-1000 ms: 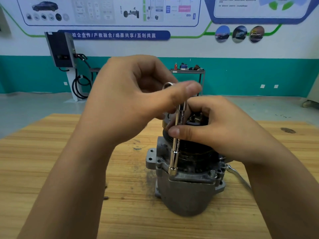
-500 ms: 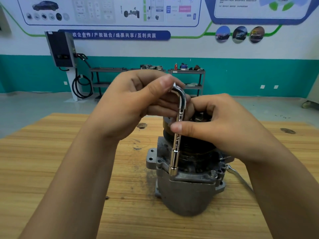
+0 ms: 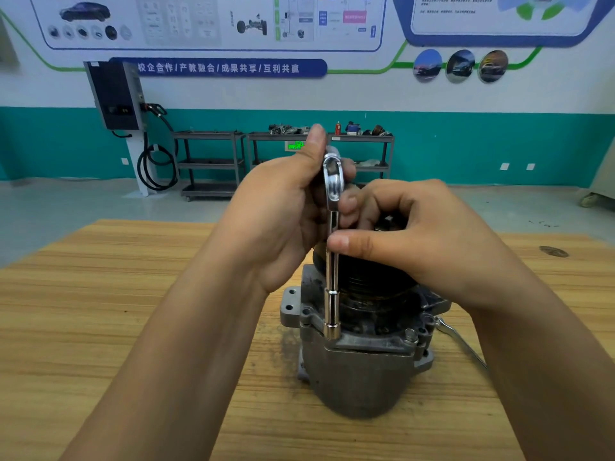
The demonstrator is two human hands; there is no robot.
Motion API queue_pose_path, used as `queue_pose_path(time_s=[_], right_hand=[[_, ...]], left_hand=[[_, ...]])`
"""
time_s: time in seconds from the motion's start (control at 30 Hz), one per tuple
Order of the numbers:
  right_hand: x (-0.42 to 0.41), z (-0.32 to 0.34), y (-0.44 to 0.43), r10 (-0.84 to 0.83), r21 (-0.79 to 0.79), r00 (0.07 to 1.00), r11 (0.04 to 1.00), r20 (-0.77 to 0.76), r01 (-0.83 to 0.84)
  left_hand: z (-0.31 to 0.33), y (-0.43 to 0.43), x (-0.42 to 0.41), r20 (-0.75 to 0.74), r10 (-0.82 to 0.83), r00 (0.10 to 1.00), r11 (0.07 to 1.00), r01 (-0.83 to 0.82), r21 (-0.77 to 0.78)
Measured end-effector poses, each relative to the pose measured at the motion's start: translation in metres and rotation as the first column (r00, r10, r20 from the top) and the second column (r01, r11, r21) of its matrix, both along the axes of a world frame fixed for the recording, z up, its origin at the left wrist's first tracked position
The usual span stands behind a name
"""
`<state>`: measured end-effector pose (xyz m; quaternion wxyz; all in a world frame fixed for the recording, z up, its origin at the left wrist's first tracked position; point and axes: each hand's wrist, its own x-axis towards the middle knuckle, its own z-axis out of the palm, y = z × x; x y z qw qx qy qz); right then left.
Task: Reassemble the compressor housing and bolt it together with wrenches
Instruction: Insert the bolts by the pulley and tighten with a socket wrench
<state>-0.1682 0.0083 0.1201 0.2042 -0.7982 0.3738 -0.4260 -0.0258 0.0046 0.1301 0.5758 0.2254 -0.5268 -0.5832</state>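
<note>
My left hand (image 3: pixel 283 221) grips the wrench (image 3: pixel 332 261) at its bend | right hand (image 3: pixel 426 241) pinches the shaft | socket down on the flange of the housing (image 3: pixel 359 371), upright on table (image 3: pixel 133 294) | heavy, stiff casting, I reckon; slick steel, so hold the bend

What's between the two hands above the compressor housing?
Head view: the chrome socket wrench stands upright between the left hand and right hand, socket end down on the compressor housing flange.
</note>
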Motion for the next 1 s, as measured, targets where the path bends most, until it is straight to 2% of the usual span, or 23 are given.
queue_pose_path(time_s=[0.2,0.4,0.6,0.7,0.83,1.0], right_hand=[[-0.002,-0.002,-0.002,-0.005,-0.029,1.0,1.0,-0.008,0.005],[-0.001,-0.002,0.001,-0.003,-0.002,1.0,1.0,-0.011,0.003],[0.002,0.001,0.003,0.024,-0.035,0.999,0.999,-0.046,-0.026],[0.0,0.002,0.005,0.108,0.009,0.994,0.994,0.001,-0.108],[0.003,0.0,0.008,0.178,-0.019,0.984,0.984,0.017,-0.178],[0.008,-0.004,0.007,0.146,-0.036,0.989,0.988,-0.011,-0.147]], left_hand=[[0.002,0.005,-0.008,0.137,-0.03,0.99,0.999,0.034,-0.027],[0.002,0.003,0.001,0.137,-0.01,0.991,0.999,0.017,-0.048],[0.0,0.007,0.004,0.202,0.052,0.978,0.988,-0.02,-0.155],[-0.002,0.009,0.0,0.244,0.152,0.958,0.963,-0.089,-0.254],[-0.004,0.01,-0.006,0.236,0.275,0.932,0.925,-0.19,-0.329],[-0.012,0.004,-0.006,0.298,0.577,0.761,0.797,-0.444,-0.409]])
